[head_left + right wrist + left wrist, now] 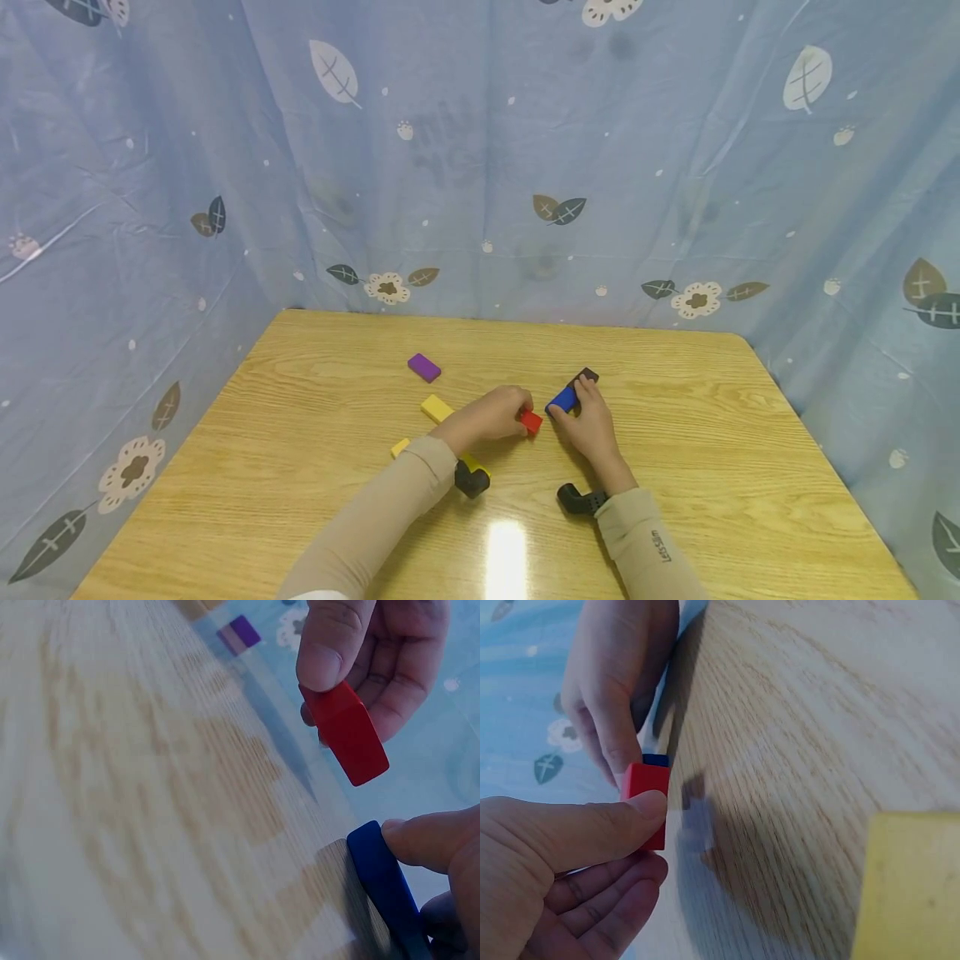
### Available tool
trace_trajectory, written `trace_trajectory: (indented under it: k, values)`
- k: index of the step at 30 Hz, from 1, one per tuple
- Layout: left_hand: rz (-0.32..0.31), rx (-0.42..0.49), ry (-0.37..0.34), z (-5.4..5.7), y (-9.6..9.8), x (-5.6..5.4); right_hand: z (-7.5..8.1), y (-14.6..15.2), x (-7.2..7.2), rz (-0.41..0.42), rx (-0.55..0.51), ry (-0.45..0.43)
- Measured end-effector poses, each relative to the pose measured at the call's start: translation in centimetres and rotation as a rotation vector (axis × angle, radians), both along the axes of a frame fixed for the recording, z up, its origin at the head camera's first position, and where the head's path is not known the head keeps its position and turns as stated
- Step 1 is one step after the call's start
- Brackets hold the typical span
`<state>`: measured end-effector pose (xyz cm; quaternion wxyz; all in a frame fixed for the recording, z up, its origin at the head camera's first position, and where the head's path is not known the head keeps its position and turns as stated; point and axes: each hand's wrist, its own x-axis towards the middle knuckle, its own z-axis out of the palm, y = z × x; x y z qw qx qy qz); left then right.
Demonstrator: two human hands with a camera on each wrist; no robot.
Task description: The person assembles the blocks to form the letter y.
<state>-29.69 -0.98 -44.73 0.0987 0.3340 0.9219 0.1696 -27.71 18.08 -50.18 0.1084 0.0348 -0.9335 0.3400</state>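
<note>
My left hand (pixel 497 414) pinches a red block (pixel 532 422) between thumb and fingers, held above the tabletop in the left wrist view. Just to its right, a blue block (pixel 562 402) lies on the wood, end to end with a dark brown block (pixel 590 375). My right hand (pixel 592 429) grips this pair, thumb at the blue block's near end and fingers around the dark one. The right wrist view has the red block (pixel 351 739) tilted, with a gap between it and the blue block (pixel 382 877).
A purple block (pixel 424 367) lies farther back on the wooden table (pixel 675 400). Yellow blocks (pixel 436 408) lie under and beside the left forearm, partly covered by it. A patterned blue curtain (pixel 480 167) hangs behind the table. Black wrist devices (pixel 471 481) jut from both wrists.
</note>
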Motion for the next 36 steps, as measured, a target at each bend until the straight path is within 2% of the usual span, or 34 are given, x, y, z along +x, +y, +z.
trace_trajectory:
  k: [9,16,28,36]
  values:
    - [0.015,0.009,-0.009,-0.2,0.6,-0.9,0.0,0.0,0.1,-0.011,-0.013,-0.009]
    - [-0.012,0.014,-0.006,-0.6,1.1,-1.2,0.1,0.0,0.1,-0.006,-0.020,-0.014]
    - [-0.016,-0.005,-0.003,-0.8,1.9,-1.2,0.2,0.0,0.1,0.001,-0.006,-0.011]
    - [-0.020,-0.012,0.027,-1.0,2.4,-1.2,0.1,0.0,0.0,-0.008,-0.018,-0.005]
